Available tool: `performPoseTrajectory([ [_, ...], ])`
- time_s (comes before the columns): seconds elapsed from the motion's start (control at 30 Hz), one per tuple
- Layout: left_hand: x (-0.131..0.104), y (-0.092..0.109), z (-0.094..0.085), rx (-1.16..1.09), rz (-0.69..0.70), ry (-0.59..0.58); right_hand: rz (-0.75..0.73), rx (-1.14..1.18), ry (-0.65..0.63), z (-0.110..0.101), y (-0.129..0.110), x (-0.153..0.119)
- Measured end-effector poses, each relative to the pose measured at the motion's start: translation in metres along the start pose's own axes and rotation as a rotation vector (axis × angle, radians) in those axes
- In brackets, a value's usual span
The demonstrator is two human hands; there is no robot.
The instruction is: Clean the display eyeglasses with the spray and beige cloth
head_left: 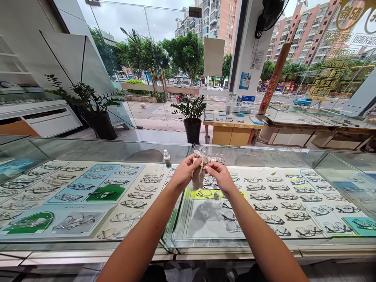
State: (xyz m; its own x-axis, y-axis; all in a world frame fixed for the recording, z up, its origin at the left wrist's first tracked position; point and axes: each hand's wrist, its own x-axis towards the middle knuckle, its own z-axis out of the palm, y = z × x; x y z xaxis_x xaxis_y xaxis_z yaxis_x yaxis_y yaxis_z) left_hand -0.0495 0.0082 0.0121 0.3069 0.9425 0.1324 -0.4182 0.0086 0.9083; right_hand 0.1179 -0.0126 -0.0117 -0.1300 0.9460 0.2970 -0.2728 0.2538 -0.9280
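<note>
A beige-grey cloth (198, 179) with red marking near its top hangs from my left hand (188, 169), whose thumb and fingers are closed on it above the glass counter. My right hand (219, 174) meets the cloth's right edge, its fingertips pinched together. A thin dark line shows by those fingertips, but what they grip is too small to make out. Just left of my hands, a small white bottle (167, 159) with a label stands upright on the countertop.
Glass display cases hold rows of eyeglasses (133, 204) on pale trays beneath the glass top (205, 231). A potted plant (192, 131) stands beyond the counter, beside a wooden display table (232, 133). Large windows form the far side.
</note>
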Motion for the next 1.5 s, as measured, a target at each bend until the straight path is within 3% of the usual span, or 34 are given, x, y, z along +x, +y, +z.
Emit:
performPoseTrajectory([
  [0.33, -0.002, 0.003, 0.002, -0.058, -0.011, -0.066, 0.036, 0.025, -0.024, 0.001, 0.005, 0.002],
  [0.63, 0.002, -0.009, 0.007, -0.023, 0.105, 0.065, -0.005, -0.053, -0.14, 0.002, 0.01, 0.0],
  [0.97, 0.005, -0.007, 0.004, 0.002, 0.1, 0.104, 0.031, -0.039, -0.135, 0.004, 0.01, 0.0],
  [1.1, 0.007, -0.007, -0.001, -0.02, 0.044, 0.079, 0.059, -0.011, -0.084, 0.004, 0.007, 0.0],
  [1.27, 0.002, -0.003, 0.001, -0.031, 0.0, -0.038, 0.112, 0.06, -0.035, 0.003, 0.005, 0.001],
  [1.5, 0.001, -0.005, 0.005, -0.007, 0.015, -0.014, 0.122, 0.057, -0.125, 0.006, 0.004, -0.001],
])
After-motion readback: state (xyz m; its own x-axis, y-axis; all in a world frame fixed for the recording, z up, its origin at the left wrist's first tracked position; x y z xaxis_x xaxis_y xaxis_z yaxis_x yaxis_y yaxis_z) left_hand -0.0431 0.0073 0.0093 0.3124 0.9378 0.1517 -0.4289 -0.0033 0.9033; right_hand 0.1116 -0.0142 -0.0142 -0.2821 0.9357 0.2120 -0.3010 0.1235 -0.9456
